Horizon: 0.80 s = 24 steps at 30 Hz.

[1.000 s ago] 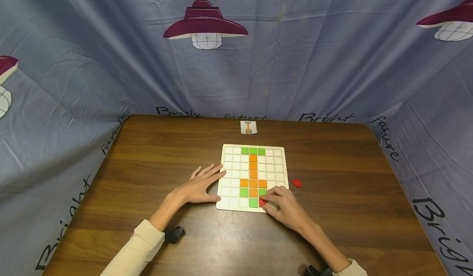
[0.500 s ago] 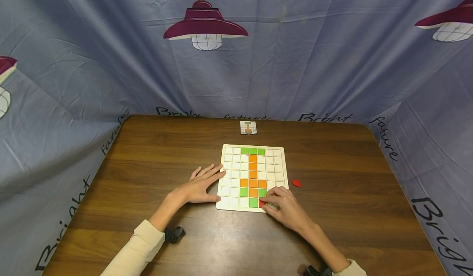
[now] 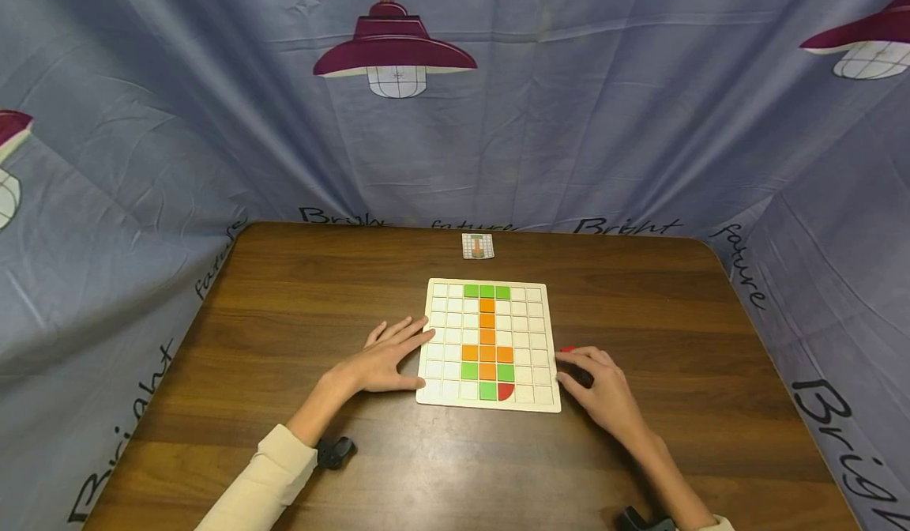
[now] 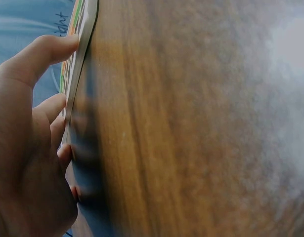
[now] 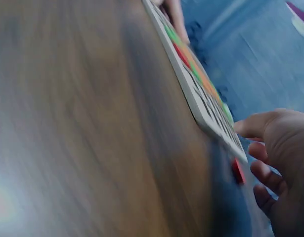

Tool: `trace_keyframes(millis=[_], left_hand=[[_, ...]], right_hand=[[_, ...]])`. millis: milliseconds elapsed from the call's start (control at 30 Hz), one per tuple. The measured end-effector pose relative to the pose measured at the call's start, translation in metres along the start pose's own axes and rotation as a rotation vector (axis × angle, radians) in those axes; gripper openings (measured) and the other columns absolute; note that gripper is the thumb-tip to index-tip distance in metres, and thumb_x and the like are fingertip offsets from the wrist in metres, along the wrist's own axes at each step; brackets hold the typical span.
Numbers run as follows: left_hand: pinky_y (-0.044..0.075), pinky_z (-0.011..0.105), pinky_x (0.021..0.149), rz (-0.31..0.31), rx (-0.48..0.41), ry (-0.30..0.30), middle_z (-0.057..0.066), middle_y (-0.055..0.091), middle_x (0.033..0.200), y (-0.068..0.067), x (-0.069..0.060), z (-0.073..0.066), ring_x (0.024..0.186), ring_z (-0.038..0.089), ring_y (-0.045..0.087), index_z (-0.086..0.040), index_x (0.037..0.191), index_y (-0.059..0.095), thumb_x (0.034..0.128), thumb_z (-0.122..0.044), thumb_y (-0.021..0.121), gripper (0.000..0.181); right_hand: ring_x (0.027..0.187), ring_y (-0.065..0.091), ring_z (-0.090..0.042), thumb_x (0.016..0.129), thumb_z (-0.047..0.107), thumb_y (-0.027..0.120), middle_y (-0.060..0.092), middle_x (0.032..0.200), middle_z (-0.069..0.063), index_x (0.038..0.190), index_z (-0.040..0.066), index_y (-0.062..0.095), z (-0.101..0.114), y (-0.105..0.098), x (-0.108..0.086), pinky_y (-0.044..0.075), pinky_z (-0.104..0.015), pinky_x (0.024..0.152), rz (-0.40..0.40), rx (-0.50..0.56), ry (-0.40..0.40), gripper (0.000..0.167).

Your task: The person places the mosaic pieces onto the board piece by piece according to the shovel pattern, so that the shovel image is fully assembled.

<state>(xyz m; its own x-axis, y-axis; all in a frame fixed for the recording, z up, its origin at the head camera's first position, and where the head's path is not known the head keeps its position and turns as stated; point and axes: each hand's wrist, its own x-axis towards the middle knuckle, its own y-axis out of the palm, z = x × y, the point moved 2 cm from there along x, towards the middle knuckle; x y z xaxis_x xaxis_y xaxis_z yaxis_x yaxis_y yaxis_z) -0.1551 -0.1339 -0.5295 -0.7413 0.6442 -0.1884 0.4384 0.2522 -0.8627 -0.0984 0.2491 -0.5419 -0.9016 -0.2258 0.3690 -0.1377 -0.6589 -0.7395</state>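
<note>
A white gridded board (image 3: pixel 526 333) lies on the table with green square tiles (image 3: pixel 486 291) and orange square tiles (image 3: pixel 486 321) in its cells. Near its front edge, a red rounded-corner piece (image 3: pixel 505 391) occupies one cell, right of a green tile. My left hand (image 3: pixel 384 359) rests along the board's left edge, fingers spread and thumb on the rim. Just off the right edge is my right hand (image 3: pixel 604 393), its fingers loosely bent and holding nothing that shows. A second red piece (image 5: pixel 238 172) lies on the table by those fingers, partly hidden in the head view.
A small card (image 3: pixel 478 246) printed with a coloured grid pattern lies behind the board. The brown wooden table (image 3: pixel 320 270) extends around the board. A blue curtain (image 3: pixel 569 136) hangs behind the table and at both sides.
My right hand has let go of the red piece in the front cell and moved right, off the board, to the other red piece. The left hand has stayed in place.
</note>
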Motion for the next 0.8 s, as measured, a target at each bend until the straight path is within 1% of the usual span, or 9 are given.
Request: trace_keyframes(millis=[67, 200, 267, 333, 400, 467, 600, 800], left_hand=[[0.000, 0.058, 0.117, 0.002, 0.002, -0.002, -0.001, 0.011, 0.167, 0.000, 0.000, 0.000, 0.152, 0.026, 0.007, -0.022, 0.160, 0.026, 0.0897, -0.053, 0.064, 0.086], [0.000, 0.057, 0.117, 0.005, -0.001, -0.005, -0.001, 0.011, 0.167, -0.001, 0.000, 0.000, 0.152, 0.026, 0.006, -0.022, 0.160, 0.026, 0.0896, -0.053, 0.064, 0.086], [0.000, 0.057, 0.117, 0.005, -0.004, -0.003, 0.000, 0.012, 0.167, -0.001, 0.000, 0.000, 0.152, 0.026, 0.006, -0.022, 0.160, 0.027, 0.0896, -0.054, 0.064, 0.086], [0.000, 0.058, 0.116, 0.005, -0.010, 0.001, 0.000, 0.012, 0.167, -0.001, 0.000, 0.000, 0.152, 0.027, 0.006, -0.021, 0.160, 0.027, 0.0895, -0.053, 0.064, 0.086], [0.000, 0.058, 0.116, 0.005, -0.011, 0.002, 0.000, 0.012, 0.167, -0.001, 0.000, 0.000, 0.152, 0.027, 0.007, -0.021, 0.160, 0.027, 0.0898, -0.053, 0.064, 0.086], [0.000, 0.058, 0.116, 0.006, -0.010, 0.000, 0.000, 0.011, 0.167, -0.001, 0.000, 0.000, 0.152, 0.027, 0.006, -0.022, 0.160, 0.027, 0.0899, -0.054, 0.064, 0.086], [0.000, 0.057, 0.117, 0.013, -0.010, -0.006, -0.001, 0.011, 0.167, -0.001, 0.000, 0.000, 0.152, 0.026, 0.005, -0.023, 0.160, 0.026, 0.0898, -0.055, 0.064, 0.086], [0.000, 0.057, 0.117, 0.020, -0.009, -0.008, -0.001, 0.010, 0.167, -0.002, 0.000, 0.000, 0.152, 0.025, 0.005, -0.023, 0.160, 0.025, 0.0901, -0.055, 0.063, 0.086]], right_hand=[[0.097, 0.060, -0.026, 0.079, 0.003, 0.083, 0.066, 0.107, -0.007, 0.115, 0.003, 0.073, -0.011, -0.008, 0.000, 0.051, -0.046, 0.078, -0.004, -0.006, 0.031, 0.038], [0.094, 0.061, -0.026, 0.079, 0.001, 0.082, 0.065, 0.111, -0.011, 0.121, 0.000, 0.070, -0.030, -0.019, 0.001, 0.049, -0.036, 0.076, 0.024, -0.006, 0.084, 0.043], [0.095, 0.061, -0.027, 0.081, 0.002, 0.082, 0.065, 0.113, -0.012, 0.123, -0.001, 0.069, -0.037, -0.022, 0.003, 0.049, -0.035, 0.078, 0.055, 0.004, 0.103, 0.044], [0.099, 0.062, -0.029, 0.082, 0.002, 0.081, 0.065, 0.114, -0.012, 0.124, 0.000, 0.069, -0.041, -0.023, 0.004, 0.050, -0.038, 0.081, 0.089, 0.016, 0.112, 0.044], [0.103, 0.062, -0.030, 0.083, 0.004, 0.080, 0.065, 0.115, -0.011, 0.125, 0.001, 0.069, -0.044, -0.023, 0.007, 0.049, -0.044, 0.084, 0.118, 0.019, 0.110, 0.044], [0.103, 0.062, -0.030, 0.083, 0.005, 0.080, 0.066, 0.114, -0.009, 0.125, 0.002, 0.069, -0.045, -0.023, 0.009, 0.049, -0.045, 0.084, 0.137, 0.023, 0.106, 0.043], [0.097, 0.062, -0.024, 0.083, 0.007, 0.080, 0.068, 0.110, -0.006, 0.122, 0.004, 0.072, -0.045, -0.022, 0.014, 0.049, -0.041, 0.081, 0.154, 0.022, 0.094, 0.040], [0.089, 0.060, -0.019, 0.084, 0.007, 0.080, 0.068, 0.104, -0.004, 0.115, 0.005, 0.074, -0.044, -0.021, 0.016, 0.050, -0.036, 0.076, 0.174, 0.031, 0.080, 0.032]])
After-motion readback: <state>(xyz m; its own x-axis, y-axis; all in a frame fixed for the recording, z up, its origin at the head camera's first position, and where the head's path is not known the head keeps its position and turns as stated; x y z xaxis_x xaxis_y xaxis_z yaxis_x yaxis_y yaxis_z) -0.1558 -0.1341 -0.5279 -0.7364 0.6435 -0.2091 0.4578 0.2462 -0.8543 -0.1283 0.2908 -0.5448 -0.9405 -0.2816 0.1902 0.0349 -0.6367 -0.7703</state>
